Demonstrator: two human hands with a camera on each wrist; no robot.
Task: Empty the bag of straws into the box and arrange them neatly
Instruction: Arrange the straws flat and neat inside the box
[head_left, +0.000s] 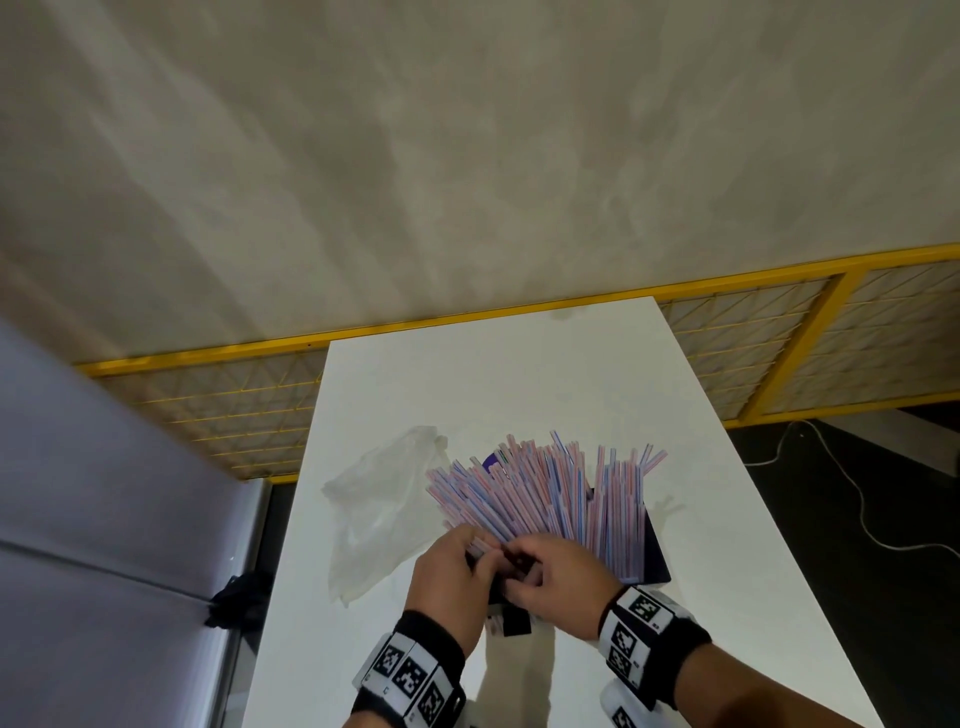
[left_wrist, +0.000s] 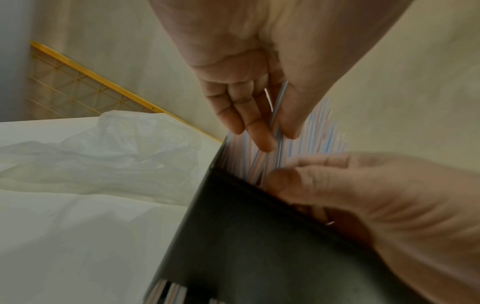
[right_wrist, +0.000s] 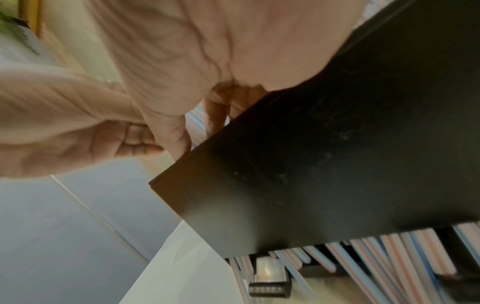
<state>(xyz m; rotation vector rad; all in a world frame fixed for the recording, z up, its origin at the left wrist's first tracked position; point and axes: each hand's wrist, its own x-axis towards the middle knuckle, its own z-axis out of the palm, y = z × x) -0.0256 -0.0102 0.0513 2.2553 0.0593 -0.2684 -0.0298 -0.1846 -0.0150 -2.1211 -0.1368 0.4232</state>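
Lots of straws (head_left: 545, 493) stick out of the dark box (head_left: 655, 551), fanned and messy. Left hand (head_left: 451, 577) pinches a few, right hand (head_left: 556, 577) curls round others, probably to straighten them. Bag (head_left: 374, 514) lies flat beside the box, looking empty.

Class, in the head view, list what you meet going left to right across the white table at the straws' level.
Empty plastic bag → fanned straws → dark box edge → bare table.
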